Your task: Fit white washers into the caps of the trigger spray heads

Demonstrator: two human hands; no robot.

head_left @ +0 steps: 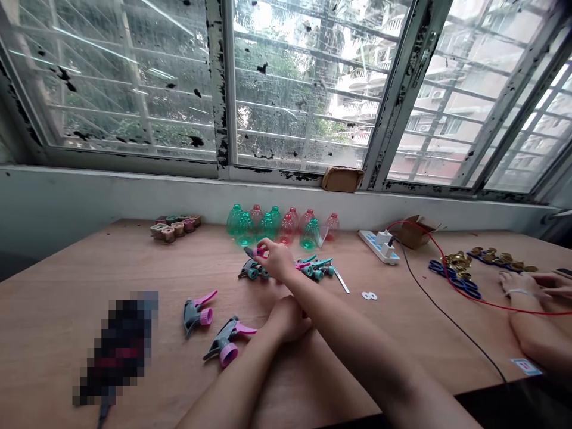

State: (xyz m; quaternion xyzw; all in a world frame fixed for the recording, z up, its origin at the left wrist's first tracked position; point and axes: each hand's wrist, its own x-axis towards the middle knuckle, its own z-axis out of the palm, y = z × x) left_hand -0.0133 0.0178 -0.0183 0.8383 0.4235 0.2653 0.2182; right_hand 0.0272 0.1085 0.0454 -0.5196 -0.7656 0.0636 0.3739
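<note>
tbl [147,262] w/ 10 btls [267,227], 1 sprayer [250,252] in r hand [279,261]

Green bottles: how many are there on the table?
5. Back row: leftmost bottle and third bottle from left. Front row: first bottle, second bottle and fourth bottle from left. More may be hidden behind.

Table [170,381] below windows [308,89]; bottles [245,232] in rows at its back, near the wall [187,193]. Trigger spray head cluster [317,273] in front of bottles; two separate spray heads [192,316] nearer, front left, obscured object [118,345] left of those. Small pots [177,228] back left. Power strip [379,246] right of bottles, cardboard box [415,232] behind it. Two flat rings [369,295] right of cluster. Co-worker's hands [522,283] far right.
</note>
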